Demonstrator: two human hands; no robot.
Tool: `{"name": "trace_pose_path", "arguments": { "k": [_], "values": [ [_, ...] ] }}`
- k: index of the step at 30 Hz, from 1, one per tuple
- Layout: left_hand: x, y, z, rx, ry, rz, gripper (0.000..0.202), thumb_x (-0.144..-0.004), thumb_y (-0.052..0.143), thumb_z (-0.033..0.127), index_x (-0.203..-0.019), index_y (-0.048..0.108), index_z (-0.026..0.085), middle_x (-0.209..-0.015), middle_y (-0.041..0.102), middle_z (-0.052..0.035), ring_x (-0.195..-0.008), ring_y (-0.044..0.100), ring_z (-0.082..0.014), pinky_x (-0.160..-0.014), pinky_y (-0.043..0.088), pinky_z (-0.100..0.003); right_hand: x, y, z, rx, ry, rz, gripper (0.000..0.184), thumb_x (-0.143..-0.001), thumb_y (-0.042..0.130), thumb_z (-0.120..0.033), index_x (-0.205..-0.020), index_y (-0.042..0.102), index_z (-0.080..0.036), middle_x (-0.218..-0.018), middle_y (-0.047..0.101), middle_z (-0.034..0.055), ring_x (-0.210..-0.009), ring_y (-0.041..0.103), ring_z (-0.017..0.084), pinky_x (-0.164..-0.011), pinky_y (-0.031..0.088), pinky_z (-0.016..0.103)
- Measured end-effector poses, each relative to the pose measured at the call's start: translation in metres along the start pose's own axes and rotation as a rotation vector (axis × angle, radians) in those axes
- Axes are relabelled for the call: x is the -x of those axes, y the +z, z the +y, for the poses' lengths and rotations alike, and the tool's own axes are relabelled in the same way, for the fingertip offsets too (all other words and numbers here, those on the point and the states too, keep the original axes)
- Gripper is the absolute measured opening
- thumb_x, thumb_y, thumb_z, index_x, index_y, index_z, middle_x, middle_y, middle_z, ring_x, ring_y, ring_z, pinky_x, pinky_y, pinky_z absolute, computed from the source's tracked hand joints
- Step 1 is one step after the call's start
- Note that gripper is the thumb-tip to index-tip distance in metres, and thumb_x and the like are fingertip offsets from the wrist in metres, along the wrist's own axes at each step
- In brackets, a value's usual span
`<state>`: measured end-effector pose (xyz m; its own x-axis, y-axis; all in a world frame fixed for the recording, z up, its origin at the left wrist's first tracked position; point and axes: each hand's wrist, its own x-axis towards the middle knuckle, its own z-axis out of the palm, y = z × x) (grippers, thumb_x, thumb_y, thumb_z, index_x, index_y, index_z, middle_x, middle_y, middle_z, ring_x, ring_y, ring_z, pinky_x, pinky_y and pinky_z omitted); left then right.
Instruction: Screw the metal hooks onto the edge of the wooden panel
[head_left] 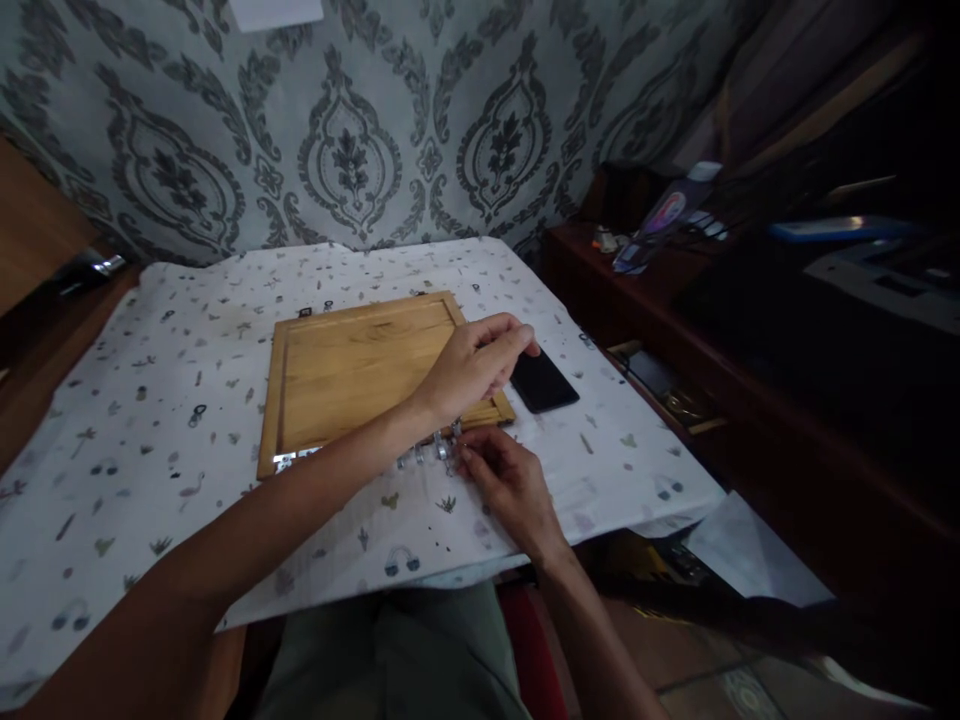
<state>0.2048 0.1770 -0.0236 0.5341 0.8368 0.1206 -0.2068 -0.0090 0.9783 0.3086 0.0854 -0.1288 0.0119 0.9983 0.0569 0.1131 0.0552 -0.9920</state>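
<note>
A wooden tray (341, 375) lies on a table covered with a white patterned cloth (150, 420). My left hand (472, 365) reaches across the tray's right edge, fingers bunched in a pinch close to a black phone (543, 381) that lies flat on the cloth. What the pinch holds is too small to see. My right hand (506, 480) rests on the cloth just below the tray's front right corner. Its fingertips are closed on small shiny metal pieces (435, 450) lined up along the tray's front edge.
A dark wooden cabinet (675, 340) with clutter and a coloured packet (660, 215) stands to the right. A patterned wall (420, 130) closes off the back. White paper (750, 560) lies on the floor at the lower right. My lap sits below the table edge.
</note>
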Motion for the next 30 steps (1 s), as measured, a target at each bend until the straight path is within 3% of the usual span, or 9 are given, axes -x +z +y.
{"name": "trace_pose_path", "arguments": {
  "k": [9,15,20,25,30],
  "values": [
    [-0.0015,0.0067,-0.0049,-0.052,0.018,-0.005,0.031,-0.101,0.059,0.039,-0.08,0.056,0.017,-0.048,0.035,0.0103,-0.044,0.03,-0.0042,-0.047,0.026,-0.019,-0.0065,-0.0056,-0.0016,0.019,0.051,-0.154,0.02,-0.087,0.067,-0.04,-0.094,0.069,-0.022,-0.069,0.067,-0.0004,-0.062,0.063,0.017,-0.063,0.051,0.032],
    [-0.0008,0.0068,-0.0035,-0.026,0.028,0.002,0.028,-0.102,0.057,0.033,-0.079,0.055,0.017,-0.048,0.034,0.0106,-0.045,0.029,-0.0037,-0.048,0.026,-0.018,-0.0065,-0.0068,-0.0003,0.029,0.076,-0.189,0.02,-0.09,0.067,-0.039,-0.098,0.072,-0.022,-0.064,0.067,-0.0007,-0.059,0.062,0.017,-0.061,0.051,0.032],
    [-0.001,0.0065,-0.003,-0.01,0.022,0.001,0.027,-0.102,0.058,0.032,-0.079,0.055,0.017,-0.047,0.034,0.011,-0.044,0.029,-0.0037,-0.048,0.026,-0.019,-0.0053,-0.0033,0.0022,-0.077,0.029,-0.144,0.023,-0.092,0.068,-0.043,-0.1,0.069,-0.022,-0.082,0.073,0.0042,-0.067,0.067,0.018,-0.065,0.055,0.033],
    [0.0012,0.0067,0.0007,-0.006,0.03,0.002,0.024,-0.102,0.054,0.022,-0.079,0.056,0.016,-0.047,0.035,0.0106,-0.044,0.029,-0.0036,-0.047,0.025,-0.019,-0.0055,-0.0004,0.0032,-0.088,-0.019,-0.119,0.021,-0.094,0.066,-0.043,-0.099,0.066,-0.022,-0.078,0.072,0.0027,-0.061,0.063,0.016,-0.061,0.053,0.031],
    [0.0036,-0.0014,0.0006,0.023,0.027,-0.114,0.015,-0.098,0.047,0.013,-0.087,0.057,0.017,-0.046,0.035,0.0115,-0.042,0.027,-0.0049,-0.044,0.023,-0.019,-0.0064,0.0004,0.0038,-0.123,-0.023,-0.078,0.02,-0.094,0.066,-0.041,-0.099,0.062,-0.022,-0.076,0.072,0.0005,-0.056,0.06,0.013,-0.057,0.049,0.029]
  ]
}}
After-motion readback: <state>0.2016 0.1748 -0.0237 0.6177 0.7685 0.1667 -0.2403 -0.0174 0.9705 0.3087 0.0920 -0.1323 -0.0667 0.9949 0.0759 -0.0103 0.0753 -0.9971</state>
